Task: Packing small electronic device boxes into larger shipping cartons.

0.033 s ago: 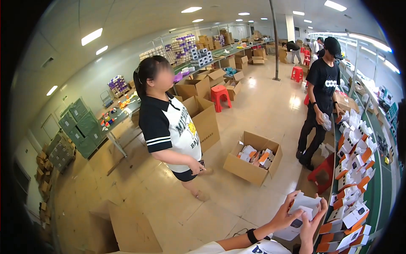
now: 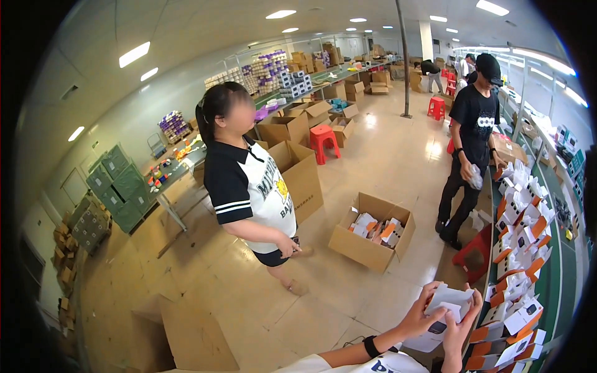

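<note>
Between my two hands is a small white carton with a dark picture on its face and its top flaps standing up. My left hand, with a black band at the wrist, closes round its left side, thumb across the front. Its right side is gripped by my right hand. The inside of the carton cannot be seen. Right beside my hands, many similar white and orange cartons stand in rows with their flaps raised on a green bench.
A brown box holding small cartons stands on the floor ahead. One person is to its left; another stands at the bench, holding a clear plastic-wrapped item. A red stool is beside the bench. Another open box is at lower left.
The plastic-wrapped item in the hand of the person at the bench has shifted slightly left. My hands and the carton look unchanged.
</note>
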Action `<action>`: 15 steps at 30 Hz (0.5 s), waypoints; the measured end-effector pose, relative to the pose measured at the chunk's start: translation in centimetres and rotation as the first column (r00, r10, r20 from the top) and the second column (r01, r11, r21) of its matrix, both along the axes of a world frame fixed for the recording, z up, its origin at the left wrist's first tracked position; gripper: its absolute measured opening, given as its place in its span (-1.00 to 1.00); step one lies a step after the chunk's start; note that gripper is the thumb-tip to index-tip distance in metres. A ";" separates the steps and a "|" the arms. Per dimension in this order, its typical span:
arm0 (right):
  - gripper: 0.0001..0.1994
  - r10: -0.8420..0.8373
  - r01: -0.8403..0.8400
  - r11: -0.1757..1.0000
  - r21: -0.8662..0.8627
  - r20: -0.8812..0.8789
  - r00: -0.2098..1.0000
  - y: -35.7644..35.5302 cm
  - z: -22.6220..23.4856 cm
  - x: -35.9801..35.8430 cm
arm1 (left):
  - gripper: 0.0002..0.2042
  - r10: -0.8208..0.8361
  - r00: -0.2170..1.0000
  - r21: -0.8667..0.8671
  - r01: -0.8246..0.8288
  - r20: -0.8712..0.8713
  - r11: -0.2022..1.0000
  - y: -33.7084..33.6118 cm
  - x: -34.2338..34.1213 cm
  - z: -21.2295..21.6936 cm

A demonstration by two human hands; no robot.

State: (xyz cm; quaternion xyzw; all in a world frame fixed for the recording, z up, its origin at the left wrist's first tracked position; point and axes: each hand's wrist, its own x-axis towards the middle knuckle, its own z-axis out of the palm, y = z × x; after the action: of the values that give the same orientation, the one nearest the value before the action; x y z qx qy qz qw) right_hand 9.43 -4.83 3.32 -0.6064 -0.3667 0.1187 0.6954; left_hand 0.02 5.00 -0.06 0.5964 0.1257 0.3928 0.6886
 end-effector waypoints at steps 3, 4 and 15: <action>-0.23 0.033 -0.034 0.999 -0.012 -0.024 0.999 -0.6 -0.3 0.5 | -0.47 -0.032 0.997 0.024 0.030 0.075 0.999 -0.1 0.3 -0.4; -0.28 0.061 -0.061 0.998 -0.026 -0.028 0.998 -1.1 -1.1 1.0 | -0.56 -0.023 0.993 0.096 0.011 0.115 0.995 -0.1 0.6 -0.7; -0.65 0.013 -0.008 0.996 -0.091 0.060 0.998 -1.7 0.5 0.3 | -0.64 -0.001 1.000 0.133 -0.001 0.015 0.991 -0.5 1.1 0.0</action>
State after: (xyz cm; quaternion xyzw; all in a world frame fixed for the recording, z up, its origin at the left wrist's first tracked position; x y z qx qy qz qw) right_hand 9.69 -6.50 3.78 -0.6387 -0.3852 0.1204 0.6551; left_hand 1.16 4.51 -0.05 0.6378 0.0940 0.4049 0.6485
